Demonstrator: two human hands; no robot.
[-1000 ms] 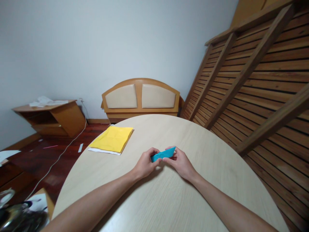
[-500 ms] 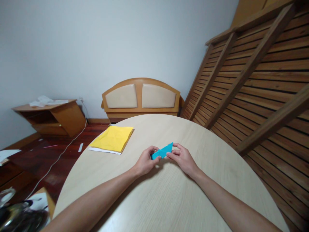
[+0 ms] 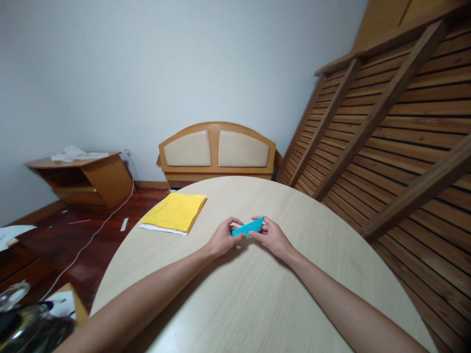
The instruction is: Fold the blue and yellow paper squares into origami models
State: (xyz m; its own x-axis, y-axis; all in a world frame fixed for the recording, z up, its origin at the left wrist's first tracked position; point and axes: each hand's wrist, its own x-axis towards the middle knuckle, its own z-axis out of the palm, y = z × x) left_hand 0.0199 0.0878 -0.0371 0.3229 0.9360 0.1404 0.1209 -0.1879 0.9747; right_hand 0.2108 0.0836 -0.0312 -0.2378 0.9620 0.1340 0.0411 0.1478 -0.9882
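Both forearms reach forward over the round, pale wood-grain desk (image 3: pixel 257 294) and converge near its middle, wrists low and close to the surface. The left hand (image 3: pixel 221 239) is curled, knuckles toward the camera, thumb and forefinger closed in a pinch on the left end of a folded turquoise paper piece (image 3: pixel 248 227). The right hand (image 3: pixel 272 236) meets it from the opposite side, palm turned inward, its fingers (image 3: pixel 257 229) pressed together on the right and lower edge of the same piece, thumb on the near side. The paper is a long, narrow, pointed shape, tilted so that its right tip sits higher than its left; it is held between the two hands just above the desk, and whether its lower edge touches the surface cannot be told. No print, brand or writing can be read on the paper or on anything else in view. To the left and farther back on the desk lies a yellow sheet stack (image 3: pixel 175 212), flat, with a white sheet (image 3: pixel 158 228) showing under its near edge, well apart from the hands. Beyond the desk a padded wooden headboard (image 3: pixel 218 152) stands against the wall; a slatted wooden bed frame (image 3: pixel 397 122) leans at the right. A low wooden side cabinet (image 3: pixel 88 179) stands at the left, with crumpled white paper on top, and a white cable (image 3: pixel 91 235) runs across the dark floor.
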